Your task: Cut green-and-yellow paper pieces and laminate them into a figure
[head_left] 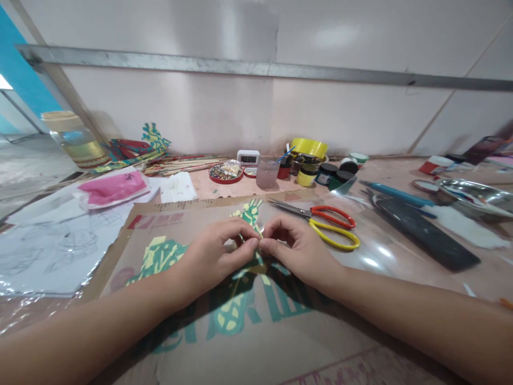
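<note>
My left hand [224,248] and my right hand [298,248] meet over the cardboard sheet [192,353], their thumbs and forefingertips pinched together. Between them is a green and yellow painted cutout [250,214]; its top sticks up behind the fingers and its lower part shows beneath. The exact spot they grip is hidden by the fingertips. Another green and yellow cutout piece [162,256] lies on the cardboard, partly behind my left forearm. Scissors [320,214] with one red and one yellow handle lie beyond my right hand, blades pointing left.
Along the wall stand a cup of cloudy water [267,174], paint jars [306,175], yellow tape [309,146], a small digital timer [248,158] and a sequin dish [225,172]. Left are sketches [44,251], a pink packet [114,188] and a jar [76,141]. Right lie a black case [425,230] and metal bowl [481,195].
</note>
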`<action>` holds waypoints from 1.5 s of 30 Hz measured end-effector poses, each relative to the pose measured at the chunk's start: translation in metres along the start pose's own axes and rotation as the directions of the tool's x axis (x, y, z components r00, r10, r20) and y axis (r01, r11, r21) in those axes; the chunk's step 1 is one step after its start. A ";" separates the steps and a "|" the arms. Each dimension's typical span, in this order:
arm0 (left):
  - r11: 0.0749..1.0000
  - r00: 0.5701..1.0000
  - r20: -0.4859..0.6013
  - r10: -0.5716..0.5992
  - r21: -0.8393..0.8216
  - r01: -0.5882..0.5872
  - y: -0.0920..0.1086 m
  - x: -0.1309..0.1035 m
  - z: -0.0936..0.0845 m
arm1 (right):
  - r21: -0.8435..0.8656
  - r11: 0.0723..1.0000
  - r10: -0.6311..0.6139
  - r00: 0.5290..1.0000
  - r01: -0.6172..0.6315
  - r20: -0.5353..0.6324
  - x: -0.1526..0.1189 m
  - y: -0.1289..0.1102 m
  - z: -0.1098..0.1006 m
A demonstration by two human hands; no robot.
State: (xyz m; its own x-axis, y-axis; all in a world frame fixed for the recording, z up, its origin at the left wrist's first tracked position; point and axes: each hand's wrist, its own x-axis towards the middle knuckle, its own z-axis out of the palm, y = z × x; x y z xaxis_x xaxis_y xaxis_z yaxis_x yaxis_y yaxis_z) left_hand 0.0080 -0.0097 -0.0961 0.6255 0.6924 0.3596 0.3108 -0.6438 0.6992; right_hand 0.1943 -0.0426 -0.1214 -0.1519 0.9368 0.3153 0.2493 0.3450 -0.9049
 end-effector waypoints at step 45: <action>1.000 1.000 -0.007 0.018 0.008 -0.018 0.003 0.002 -0.003 | 0.005 1.000 0.014 1.000 -0.014 0.017 -0.001 0.000 0.000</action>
State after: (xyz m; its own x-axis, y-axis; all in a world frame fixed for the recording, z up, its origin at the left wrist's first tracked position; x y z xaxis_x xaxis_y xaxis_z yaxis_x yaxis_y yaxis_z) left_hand 0.0079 -0.0094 -0.0922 0.6262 0.6831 0.3760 0.3052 -0.6584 0.6880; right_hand 0.1940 -0.0435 -0.1214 -0.1648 0.9403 0.2977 0.2468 0.3315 -0.9106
